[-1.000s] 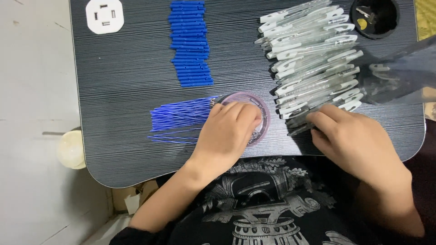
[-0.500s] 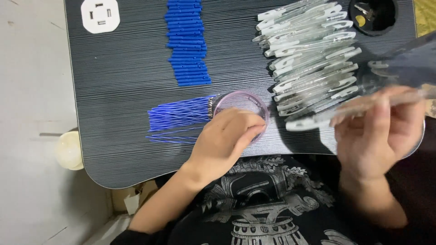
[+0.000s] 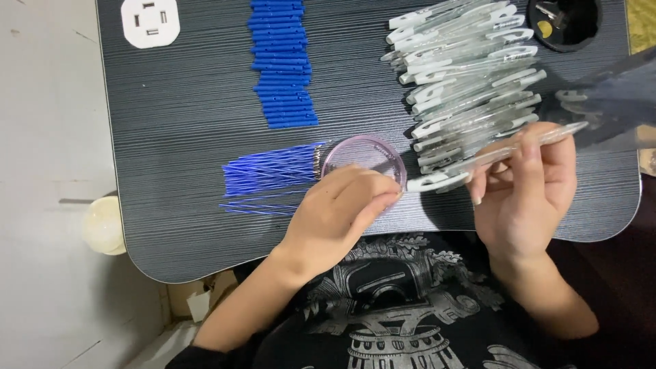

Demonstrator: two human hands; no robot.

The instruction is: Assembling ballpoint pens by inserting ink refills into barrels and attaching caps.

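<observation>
My right hand [image 3: 526,188] holds a clear pen barrel with a white clip [image 3: 492,156] slanted above the dark table [image 3: 184,123]. My left hand [image 3: 338,215] has its fingers pinched together at the rim of a small round pink dish [image 3: 362,154], right by the barrel's lower end; whether it holds a small part I cannot tell. Left of the dish lies a fan of thin blue refills [image 3: 270,178]. A heap of clear pen barrels [image 3: 465,68] lies above my right hand.
A column of blue pen caps [image 3: 281,61] lies at the top middle. A white socket plate [image 3: 150,20] sits at the top left, a black round cup [image 3: 564,20] at the top right. A clear plastic bag [image 3: 615,96] lies at the right edge.
My right hand has lifted one pen barrel off the pile and brought it toward the dish. My left hand slid from covering the dish to pinching at its near rim.
</observation>
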